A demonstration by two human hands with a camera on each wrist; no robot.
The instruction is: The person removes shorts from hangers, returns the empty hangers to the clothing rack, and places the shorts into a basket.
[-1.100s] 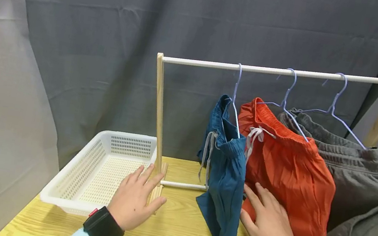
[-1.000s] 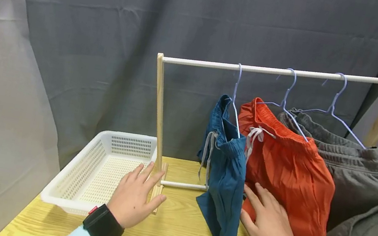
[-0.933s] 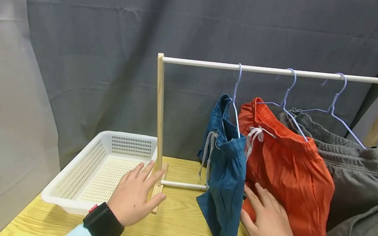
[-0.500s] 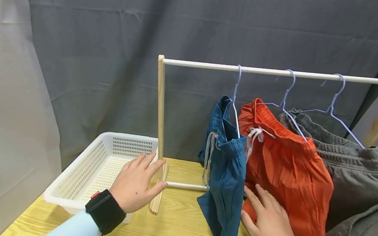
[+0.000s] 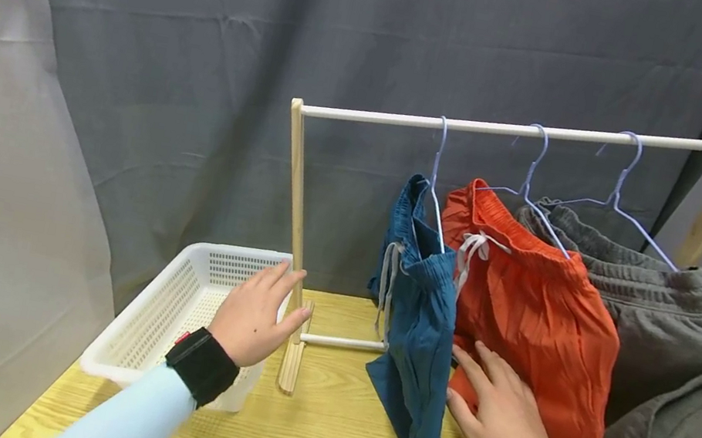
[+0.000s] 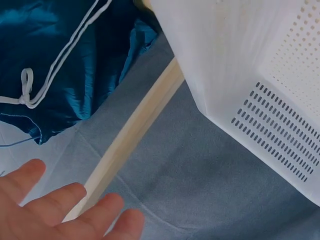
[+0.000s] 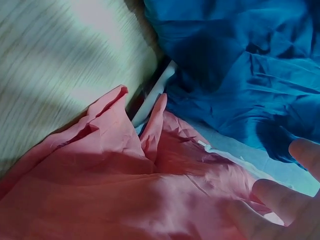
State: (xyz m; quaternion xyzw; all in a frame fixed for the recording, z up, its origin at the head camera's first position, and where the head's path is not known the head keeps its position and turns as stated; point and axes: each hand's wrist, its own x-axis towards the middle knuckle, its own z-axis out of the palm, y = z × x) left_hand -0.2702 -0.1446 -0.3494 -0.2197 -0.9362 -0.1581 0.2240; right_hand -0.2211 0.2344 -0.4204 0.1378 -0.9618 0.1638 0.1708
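Observation:
My left hand [image 5: 256,316] hovers with spread fingers over the right side of a white plastic basket [image 5: 119,350], close to the rack's left wooden post [image 5: 297,186]. Nothing is in its grasp. The right hand [image 5: 499,417] is held before a pair of red-orange shorts [image 5: 544,323], fingers extended; whether it touches the cloth I cannot tell. Left of that hand hang blue trousers [image 5: 420,325] with a pale drawstring. Grey trousers [image 5: 670,330] hang at the far right. In the left wrist view the fingers [image 6: 102,212] are straight, near the post.
A white rail [image 5: 376,115] carries several lilac wire hangers [image 5: 531,172] with the garments. A lower white bar [image 5: 343,342] runs near the wooden table [image 5: 298,437]. Grey curtain [image 5: 229,72] closes off the back and sides.
My left hand has moved forward and up, with more of its forearm in view and more of the basket's front corner uncovered. The right hand and hanging garments stay about where they were.

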